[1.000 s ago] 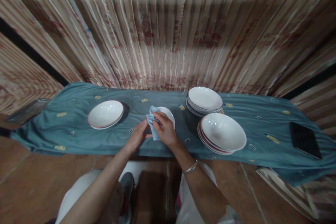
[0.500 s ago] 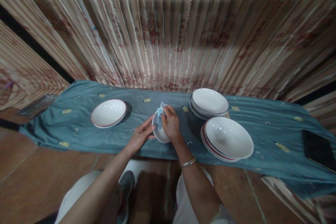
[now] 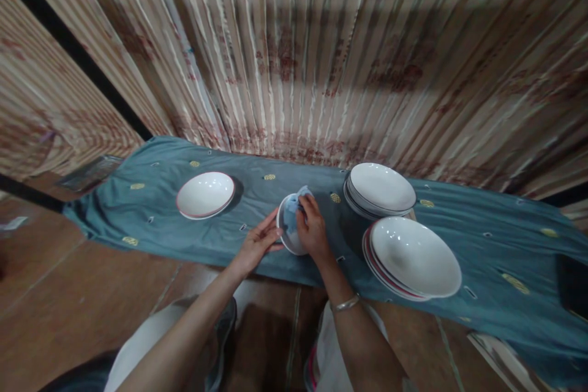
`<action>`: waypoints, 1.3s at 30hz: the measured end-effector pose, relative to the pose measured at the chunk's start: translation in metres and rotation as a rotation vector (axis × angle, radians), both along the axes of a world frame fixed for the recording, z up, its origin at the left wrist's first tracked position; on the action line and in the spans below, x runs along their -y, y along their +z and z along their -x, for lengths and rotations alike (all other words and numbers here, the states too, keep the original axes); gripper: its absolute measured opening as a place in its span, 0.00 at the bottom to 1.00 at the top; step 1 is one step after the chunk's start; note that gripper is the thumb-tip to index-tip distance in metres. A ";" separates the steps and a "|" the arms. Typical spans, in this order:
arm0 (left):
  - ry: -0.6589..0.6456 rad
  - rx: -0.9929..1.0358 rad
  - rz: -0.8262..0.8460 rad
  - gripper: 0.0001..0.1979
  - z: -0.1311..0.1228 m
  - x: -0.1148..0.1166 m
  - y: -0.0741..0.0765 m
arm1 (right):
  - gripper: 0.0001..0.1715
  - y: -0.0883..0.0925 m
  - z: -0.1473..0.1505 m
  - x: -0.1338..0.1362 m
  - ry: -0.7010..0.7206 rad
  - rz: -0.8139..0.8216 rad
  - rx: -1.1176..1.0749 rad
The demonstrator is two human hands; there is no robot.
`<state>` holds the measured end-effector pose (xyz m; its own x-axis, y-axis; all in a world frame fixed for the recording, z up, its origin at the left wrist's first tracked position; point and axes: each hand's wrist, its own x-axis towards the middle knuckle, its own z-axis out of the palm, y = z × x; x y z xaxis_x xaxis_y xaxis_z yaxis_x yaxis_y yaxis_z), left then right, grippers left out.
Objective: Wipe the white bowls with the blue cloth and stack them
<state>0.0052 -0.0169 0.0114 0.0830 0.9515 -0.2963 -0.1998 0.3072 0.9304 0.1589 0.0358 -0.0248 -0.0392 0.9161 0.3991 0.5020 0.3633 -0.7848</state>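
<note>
Head cam, now: what's in hand, & where?

– Small wht bowl (image 3: 294, 246), tilted, approx. mid-table nr front edge. L hand (image 3: 255, 247) grips its left rim, thumb up top. R hand (image 3: 313, 226) pinches blue rag (image 3: 290, 214) against the inside.

– Any change?

– Yep. 1 sec ago hands + rag covered most of the bowl; now its inside shows, rag spread on the inner wall. Prob. means the wipe's on the inner face.

– Round it?

– Red-rimmed bowl (image 3: 206, 193) off to the left, well apart. Right side: far stack (image 3: 382, 185) & near stack (image 3: 416, 257), nr each other. All on teal tablecloth (image 3: 257, 193); striped curtain (image 3: 298, 73) behind.

– Can't see?

– Bowl's right side, behind R hand. Can't tell if its base touches the tablecloth. Stack counts unclear. Dark flat thing (image 3: 572, 285), far right, cut off by frame edge; ID uncertain.
</note>
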 end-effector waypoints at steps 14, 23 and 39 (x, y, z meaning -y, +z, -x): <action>0.086 0.136 -0.033 0.31 -0.006 0.000 -0.004 | 0.21 0.015 -0.004 0.015 0.422 0.075 -0.354; 0.050 0.152 -0.011 0.36 -0.005 -0.001 -0.001 | 0.15 0.025 -0.017 0.021 0.576 0.355 -0.475; 0.046 0.028 -0.027 0.35 -0.002 -0.003 -0.009 | 0.13 0.029 -0.037 0.019 0.698 0.407 0.073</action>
<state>0.0069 -0.0138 0.0027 0.0472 0.9622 -0.2683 -0.2392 0.2716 0.9322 0.1961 0.0164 0.0037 -0.6683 0.7437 0.0139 0.3200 0.3043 -0.8972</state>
